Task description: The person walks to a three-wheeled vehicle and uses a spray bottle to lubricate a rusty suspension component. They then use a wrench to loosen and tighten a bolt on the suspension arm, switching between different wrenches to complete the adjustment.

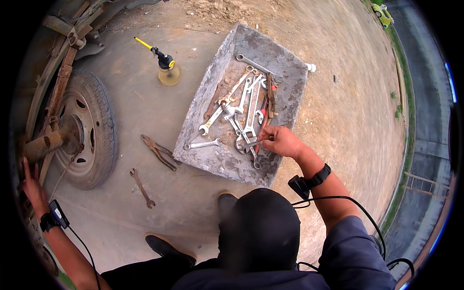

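My right hand [278,142] reaches into the stained grey tray [282,58], its fingers closed on a metal tool [249,144], apparently a wrench, among several silver wrenches [210,119], some overlapping. Long rusty and red-handled tools [270,99] lie along the tray's right side. At the far left, my left hand [34,186] rests with straightened fingers against the vehicle's rusty underside, just below a thick axle tube [43,145]. Rusty pliers [159,152] and a rusty wrench [141,188] lie on the concrete between my hands, outside the tray.
A wheel with a worn tyre [101,130] stands at the left under the rusty frame [63,77]. A spray bottle [169,72] with a yellow nozzle stands behind it. Dirt ground [348,111] lies to the right, bordered by grass and a grey strip [425,121]. My shoes show below.
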A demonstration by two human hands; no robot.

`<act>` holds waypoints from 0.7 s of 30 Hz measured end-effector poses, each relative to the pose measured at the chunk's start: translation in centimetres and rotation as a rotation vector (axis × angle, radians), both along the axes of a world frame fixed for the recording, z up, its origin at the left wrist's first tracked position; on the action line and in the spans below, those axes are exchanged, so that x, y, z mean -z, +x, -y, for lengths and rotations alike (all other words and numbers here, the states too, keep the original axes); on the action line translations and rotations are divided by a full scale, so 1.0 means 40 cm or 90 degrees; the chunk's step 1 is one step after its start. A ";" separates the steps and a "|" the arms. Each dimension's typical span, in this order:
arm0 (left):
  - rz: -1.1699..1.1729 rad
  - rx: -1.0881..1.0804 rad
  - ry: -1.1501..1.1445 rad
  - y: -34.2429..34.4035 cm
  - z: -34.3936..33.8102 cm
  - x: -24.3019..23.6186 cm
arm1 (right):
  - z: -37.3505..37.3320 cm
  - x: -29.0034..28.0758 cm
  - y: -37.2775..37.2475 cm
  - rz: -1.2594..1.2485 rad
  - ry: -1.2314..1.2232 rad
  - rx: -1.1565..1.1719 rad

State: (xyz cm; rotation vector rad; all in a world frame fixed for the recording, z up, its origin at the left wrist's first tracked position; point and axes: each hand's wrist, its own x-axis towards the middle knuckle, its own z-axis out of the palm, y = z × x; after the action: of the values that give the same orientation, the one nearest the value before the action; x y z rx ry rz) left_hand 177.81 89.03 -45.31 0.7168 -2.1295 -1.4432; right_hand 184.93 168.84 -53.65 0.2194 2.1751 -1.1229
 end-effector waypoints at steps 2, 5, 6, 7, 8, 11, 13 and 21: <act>-0.011 0.034 -0.037 0.013 0.052 0.001 | -0.003 0.018 -0.010 0.018 -0.071 0.030; -0.017 0.018 -0.020 0.008 0.045 0.006 | -0.006 0.024 -0.027 0.037 -0.189 0.119; -0.013 0.009 -0.015 0.007 0.040 0.006 | -0.006 0.022 -0.036 0.016 -0.191 0.135; -0.008 0.000 -0.011 0.008 0.036 0.005 | -0.005 0.016 -0.049 -0.006 -0.194 0.150; -0.008 0.002 -0.015 0.010 0.037 0.006 | -0.006 0.011 -0.061 0.004 -0.191 0.163; -0.007 0.019 -0.028 0.012 0.040 0.003 | -0.020 0.008 -0.096 -0.006 -0.169 0.162; -0.003 0.037 -0.035 0.013 0.045 0.004 | -0.022 0.021 -0.115 -0.008 -0.184 0.220; -0.023 0.019 -0.022 0.017 0.028 0.002 | 0.015 0.085 -0.166 0.024 -0.221 0.374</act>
State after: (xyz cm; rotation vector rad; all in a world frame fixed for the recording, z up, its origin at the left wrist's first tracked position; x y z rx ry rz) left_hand 178.49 87.91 -45.40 0.6432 -2.1412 -1.4200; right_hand 178.31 168.23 -57.07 0.7471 1.8838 -1.7759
